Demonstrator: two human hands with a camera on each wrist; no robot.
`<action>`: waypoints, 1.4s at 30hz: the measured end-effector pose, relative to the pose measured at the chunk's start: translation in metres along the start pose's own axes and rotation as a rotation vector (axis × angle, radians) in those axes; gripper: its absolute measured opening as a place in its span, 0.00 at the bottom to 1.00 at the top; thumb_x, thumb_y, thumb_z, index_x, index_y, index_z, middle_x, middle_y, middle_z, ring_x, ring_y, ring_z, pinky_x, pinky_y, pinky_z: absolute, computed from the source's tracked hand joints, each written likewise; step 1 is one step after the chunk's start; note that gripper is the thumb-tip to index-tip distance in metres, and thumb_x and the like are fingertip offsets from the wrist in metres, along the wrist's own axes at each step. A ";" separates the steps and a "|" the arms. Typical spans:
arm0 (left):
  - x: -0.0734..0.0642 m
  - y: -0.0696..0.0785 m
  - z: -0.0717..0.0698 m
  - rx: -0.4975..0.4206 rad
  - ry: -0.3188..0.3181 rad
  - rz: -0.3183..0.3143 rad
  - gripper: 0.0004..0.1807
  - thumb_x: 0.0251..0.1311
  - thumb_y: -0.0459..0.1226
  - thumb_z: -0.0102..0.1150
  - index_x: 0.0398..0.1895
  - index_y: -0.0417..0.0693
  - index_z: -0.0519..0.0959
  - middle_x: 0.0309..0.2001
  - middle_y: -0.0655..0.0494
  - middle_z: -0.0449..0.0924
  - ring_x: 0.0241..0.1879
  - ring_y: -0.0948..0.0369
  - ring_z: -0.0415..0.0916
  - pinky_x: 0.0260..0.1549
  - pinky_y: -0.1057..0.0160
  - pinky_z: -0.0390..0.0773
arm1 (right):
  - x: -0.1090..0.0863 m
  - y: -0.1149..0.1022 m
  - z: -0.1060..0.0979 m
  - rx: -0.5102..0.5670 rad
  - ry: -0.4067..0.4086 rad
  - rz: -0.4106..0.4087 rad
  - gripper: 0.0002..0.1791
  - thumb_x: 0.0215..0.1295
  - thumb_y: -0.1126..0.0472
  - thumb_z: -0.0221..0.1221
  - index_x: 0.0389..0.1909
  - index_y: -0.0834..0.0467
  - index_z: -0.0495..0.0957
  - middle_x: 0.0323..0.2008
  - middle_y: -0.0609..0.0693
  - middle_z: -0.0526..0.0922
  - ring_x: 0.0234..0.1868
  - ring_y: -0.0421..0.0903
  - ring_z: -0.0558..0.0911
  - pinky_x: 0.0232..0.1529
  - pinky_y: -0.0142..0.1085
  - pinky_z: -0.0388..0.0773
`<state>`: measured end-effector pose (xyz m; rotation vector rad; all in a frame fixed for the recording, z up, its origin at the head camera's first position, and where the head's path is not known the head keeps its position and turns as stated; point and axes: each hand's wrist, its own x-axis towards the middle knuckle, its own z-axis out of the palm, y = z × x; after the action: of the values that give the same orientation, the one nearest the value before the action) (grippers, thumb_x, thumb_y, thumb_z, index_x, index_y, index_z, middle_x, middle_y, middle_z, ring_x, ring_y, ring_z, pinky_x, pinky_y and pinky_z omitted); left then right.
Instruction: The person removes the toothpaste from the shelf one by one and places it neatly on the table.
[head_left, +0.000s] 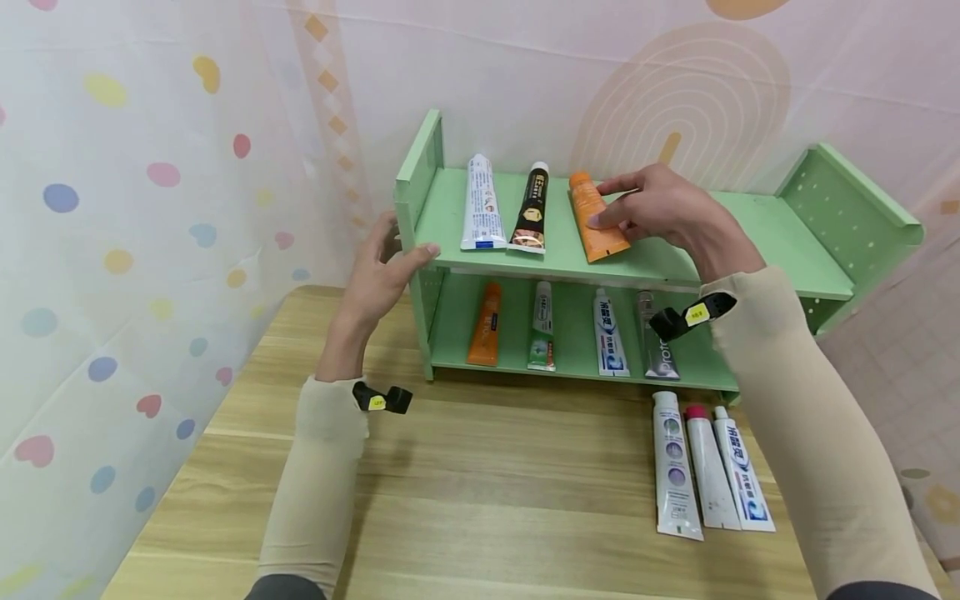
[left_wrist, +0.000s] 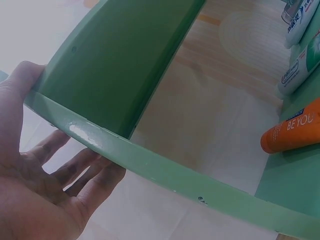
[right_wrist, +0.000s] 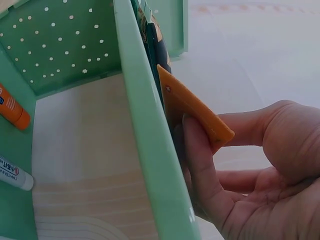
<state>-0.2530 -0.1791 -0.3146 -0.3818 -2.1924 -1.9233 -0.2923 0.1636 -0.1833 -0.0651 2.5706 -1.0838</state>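
On the upper board of a green two-tier shelf [head_left: 750, 221], my right hand [head_left: 663, 204] pinches an orange toothpaste tube [head_left: 583, 204], its cap toward the back wall. The right wrist view has the crimped end of this orange tube [right_wrist: 187, 102] between thumb and fingers, close over the board's front edge. To its left lie a black toothpaste tube [head_left: 533, 204] and a white toothpaste tube [head_left: 482, 204]. My left hand [head_left: 375, 275] grips the shelf's left side panel [left_wrist: 115, 65], thumb on one side and fingers on the other.
The lower board holds an orange tube [head_left: 487, 325], a green-and-white tube [head_left: 542, 325], a blue-and-white tube [head_left: 609, 333] and a grey tube [head_left: 657, 346]. Three more, a large white tube [head_left: 675, 467], a red-capped tube [head_left: 711, 471] and another blue-and-white tube [head_left: 742, 471], lie on the wooden table [head_left: 510, 483].
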 end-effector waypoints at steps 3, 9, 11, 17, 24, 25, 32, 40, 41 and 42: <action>0.000 0.001 0.000 0.000 -0.003 -0.001 0.33 0.65 0.45 0.65 0.72 0.60 0.67 0.66 0.50 0.72 0.60 0.56 0.70 0.58 0.52 0.74 | -0.002 0.004 0.002 0.013 0.028 -0.022 0.42 0.68 0.53 0.67 0.79 0.50 0.60 0.60 0.50 0.73 0.48 0.43 0.76 0.44 0.29 0.80; -0.002 0.003 -0.002 0.002 -0.003 -0.002 0.34 0.65 0.44 0.65 0.74 0.60 0.66 0.68 0.50 0.70 0.61 0.56 0.69 0.61 0.48 0.73 | -0.007 0.012 0.007 0.059 0.067 -0.080 0.41 0.68 0.54 0.66 0.79 0.50 0.61 0.59 0.52 0.75 0.46 0.41 0.79 0.41 0.29 0.81; -0.003 0.002 -0.003 0.000 0.000 0.000 0.34 0.65 0.44 0.65 0.74 0.60 0.66 0.68 0.50 0.70 0.61 0.55 0.69 0.61 0.47 0.73 | -0.010 0.014 0.009 0.074 0.076 -0.101 0.40 0.69 0.54 0.66 0.79 0.50 0.61 0.59 0.52 0.76 0.46 0.41 0.80 0.41 0.29 0.82; -0.002 0.001 -0.005 0.009 0.003 0.002 0.34 0.65 0.45 0.65 0.73 0.61 0.66 0.69 0.50 0.70 0.63 0.55 0.69 0.61 0.47 0.71 | -0.023 0.020 0.015 0.108 0.124 -0.150 0.37 0.69 0.55 0.66 0.77 0.49 0.64 0.56 0.52 0.77 0.47 0.44 0.82 0.40 0.31 0.84; -0.002 0.000 -0.007 0.018 0.011 0.007 0.33 0.65 0.45 0.65 0.73 0.60 0.66 0.69 0.49 0.70 0.62 0.54 0.69 0.61 0.48 0.71 | -0.038 0.024 0.020 0.117 0.157 -0.169 0.37 0.68 0.55 0.67 0.76 0.45 0.66 0.59 0.54 0.76 0.50 0.48 0.82 0.41 0.32 0.85; -0.002 0.000 -0.007 0.018 0.012 0.009 0.34 0.65 0.45 0.65 0.73 0.60 0.66 0.68 0.49 0.71 0.61 0.54 0.69 0.61 0.48 0.71 | -0.039 0.024 0.020 0.117 0.159 -0.175 0.37 0.68 0.55 0.67 0.76 0.45 0.66 0.59 0.54 0.75 0.49 0.48 0.83 0.41 0.32 0.85; -0.003 0.002 -0.007 0.006 0.011 0.016 0.34 0.64 0.44 0.66 0.73 0.60 0.67 0.67 0.50 0.72 0.60 0.55 0.70 0.59 0.52 0.72 | -0.051 0.029 0.029 0.118 0.195 -0.223 0.37 0.68 0.56 0.67 0.76 0.43 0.66 0.58 0.55 0.78 0.46 0.45 0.84 0.40 0.32 0.85; -0.004 0.002 -0.008 0.003 0.008 0.017 0.33 0.65 0.43 0.64 0.73 0.58 0.67 0.66 0.49 0.72 0.59 0.56 0.71 0.57 0.56 0.73 | -0.061 0.036 0.038 0.149 0.218 -0.284 0.37 0.68 0.58 0.67 0.76 0.42 0.66 0.55 0.54 0.78 0.45 0.43 0.85 0.40 0.33 0.85; -0.004 0.003 -0.008 -0.001 0.007 0.018 0.33 0.65 0.43 0.64 0.73 0.57 0.67 0.66 0.50 0.73 0.59 0.56 0.71 0.57 0.56 0.74 | -0.062 0.037 0.039 0.155 0.219 -0.291 0.37 0.68 0.58 0.67 0.76 0.42 0.66 0.54 0.54 0.78 0.45 0.43 0.85 0.40 0.33 0.85; -0.004 0.003 -0.008 -0.002 0.006 0.020 0.33 0.65 0.43 0.64 0.73 0.57 0.67 0.65 0.49 0.73 0.59 0.56 0.71 0.57 0.56 0.74 | -0.063 0.038 0.040 0.159 0.220 -0.299 0.37 0.68 0.59 0.67 0.76 0.42 0.66 0.54 0.54 0.77 0.45 0.43 0.85 0.40 0.33 0.85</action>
<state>-0.2487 -0.1866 -0.3119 -0.3957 -2.1752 -1.9136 -0.2160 0.1736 -0.2169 -0.3157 2.7166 -1.4757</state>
